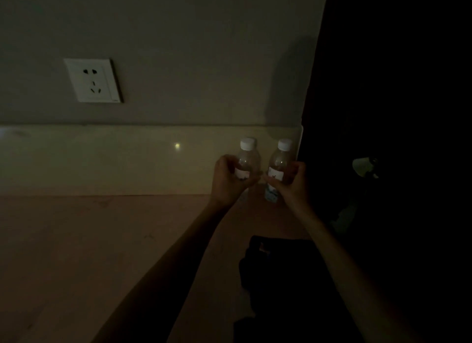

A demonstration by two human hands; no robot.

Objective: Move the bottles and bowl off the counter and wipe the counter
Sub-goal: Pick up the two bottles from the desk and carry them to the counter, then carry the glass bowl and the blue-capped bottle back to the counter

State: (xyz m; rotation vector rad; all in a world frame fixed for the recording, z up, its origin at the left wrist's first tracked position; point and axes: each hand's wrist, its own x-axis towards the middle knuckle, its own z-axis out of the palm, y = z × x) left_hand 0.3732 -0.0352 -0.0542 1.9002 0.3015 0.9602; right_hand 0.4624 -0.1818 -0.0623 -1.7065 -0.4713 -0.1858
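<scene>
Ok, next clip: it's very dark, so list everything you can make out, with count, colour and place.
Bottles: two, clear with white caps and white labels, upright side by side at the back right of the counter; left bottle, right bottle.
Counter: one, pale pinkish, across the lower frame.
Backsplash: one, cream, along the wall behind the counter.
Wall socket: one, white, upper left on the wall.
Dark object: one, black, on the counter near the front right; too dark to identify.
Bowl: none visible.
Left hand: fingers wrapped around the left bottle.
Right hand: fingers wrapped around the right bottle.
</scene>
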